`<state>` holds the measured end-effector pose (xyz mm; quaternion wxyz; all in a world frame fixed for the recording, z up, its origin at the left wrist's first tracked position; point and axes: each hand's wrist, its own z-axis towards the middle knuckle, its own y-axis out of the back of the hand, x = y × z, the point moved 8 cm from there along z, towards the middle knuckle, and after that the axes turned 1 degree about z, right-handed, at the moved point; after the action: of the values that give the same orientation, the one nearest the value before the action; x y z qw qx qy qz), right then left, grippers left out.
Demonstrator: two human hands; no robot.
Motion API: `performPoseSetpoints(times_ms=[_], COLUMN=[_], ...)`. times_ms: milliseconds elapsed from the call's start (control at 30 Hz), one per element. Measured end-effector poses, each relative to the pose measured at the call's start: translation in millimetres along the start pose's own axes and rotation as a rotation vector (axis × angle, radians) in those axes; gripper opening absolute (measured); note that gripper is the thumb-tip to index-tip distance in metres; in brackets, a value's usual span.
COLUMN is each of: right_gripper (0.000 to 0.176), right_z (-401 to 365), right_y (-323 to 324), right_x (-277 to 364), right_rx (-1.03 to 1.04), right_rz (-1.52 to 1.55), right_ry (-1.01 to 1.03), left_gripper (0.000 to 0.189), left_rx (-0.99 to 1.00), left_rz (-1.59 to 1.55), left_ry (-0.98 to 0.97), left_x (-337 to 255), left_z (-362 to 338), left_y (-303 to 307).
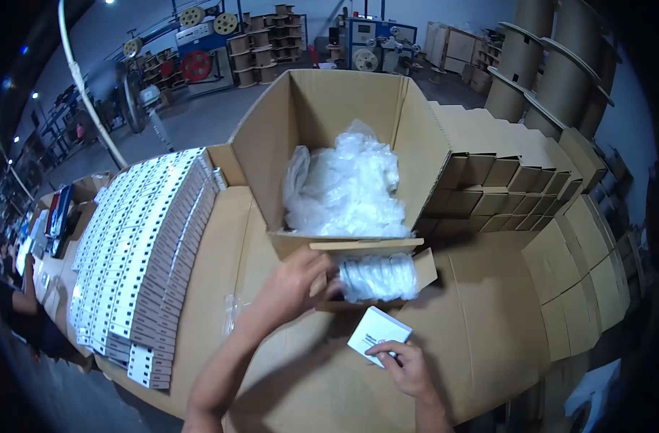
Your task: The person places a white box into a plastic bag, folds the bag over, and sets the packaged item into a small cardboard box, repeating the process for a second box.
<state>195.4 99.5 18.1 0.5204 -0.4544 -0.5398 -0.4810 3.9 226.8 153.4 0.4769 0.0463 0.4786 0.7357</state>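
A small open cardboard carton (425,273) sits in front of a big box, packed with a row of items in clear plastic (378,277). At its left end is my left hand (295,283), fingers curled round the end flap (319,284); the fingertips are partly blurred. My right hand (405,366) pinches a flat white square leaflet (376,333) by its lower edge, thumb and forefinger closed on it. Small dark print shows on the leaflet, too small to read. The leaflet is held just in front of the small carton, over the cardboard-covered table (445,346).
The large open box (268,155) holds a heap of clear plastic packets (355,180). Stacked white boxes (145,245) stand at left, brown cartons (495,180) at right. A clear plastic bag (232,310) lies near my left forearm. A person (26,303) is at far left.
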Motion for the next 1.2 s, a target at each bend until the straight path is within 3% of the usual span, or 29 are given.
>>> performPoseSetpoints(times_ms=[67, 167, 367, 567, 667, 800, 867, 1000, 1067, 1133, 1200], right_gripper=[0.02, 0.027, 0.031, 0.031, 0.032, 0.038, 0.043, 0.046, 0.039, 0.033, 0.031], right_z=[0.7, 15.6, 41.7, 84.7, 111.4, 136.0, 138.3, 138.2, 129.0, 99.4, 75.7], right_y=[19.1, 36.9, 58.0, 67.2, 63.0, 51.7, 45.8, 24.6, 10.9, -0.4, -4.0], right_x=[6.7, 34.2, 91.3, 121.0, 141.6, 162.9, 172.1, 155.8, 125.4, 119.1, 93.9], right_rx=[-0.039, -0.02, 0.062, 0.033, -0.096, -0.325, -0.418, -0.339, -0.324, -0.447, -0.354], right_rz=[-0.072, -0.219, -0.389, -0.41, -0.439, -0.42, -0.478, -0.415, -0.346, -0.366, -0.36], right_ry=[-0.051, 0.124, 0.276, 0.408, 0.485, 0.6, 0.612, 0.505, 0.331, 0.481, 0.241], left_gripper=[0.02, 0.023, 0.02, 0.024, 0.015, 0.01, 0.011, 0.018, 0.021, 0.028, 0.042], left_rx=[0.081, 0.298, 0.398, -0.059, -0.227, -0.34, -0.405, -0.435, -0.476, -0.542, -0.537], left_rz=[0.134, 0.389, 0.66, 0.111, -0.161, -0.587, -0.593, -0.7, -0.734, -0.951, -0.817], left_ry=[0.085, 0.087, 0.155, 0.448, 0.497, 0.463, 0.348, 0.403, 0.382, 0.374, 0.416], left_x=[41.0, 130.6, 203.5, 172.3, 156.9, 127.4, 110.1, 40.8, 24.3, -3.6, -23.3], left_z=[61.5, 130.3, 157.3, 155.5, 148.4, 125.6, 104.3, 50.1, 22.2, -6.7, -35.8], left_y=[-18.9, -84.1, -126.2, -43.7, -11.5, 7.5, 10.0, 1.5, -10.1, -14.7, -19.0])
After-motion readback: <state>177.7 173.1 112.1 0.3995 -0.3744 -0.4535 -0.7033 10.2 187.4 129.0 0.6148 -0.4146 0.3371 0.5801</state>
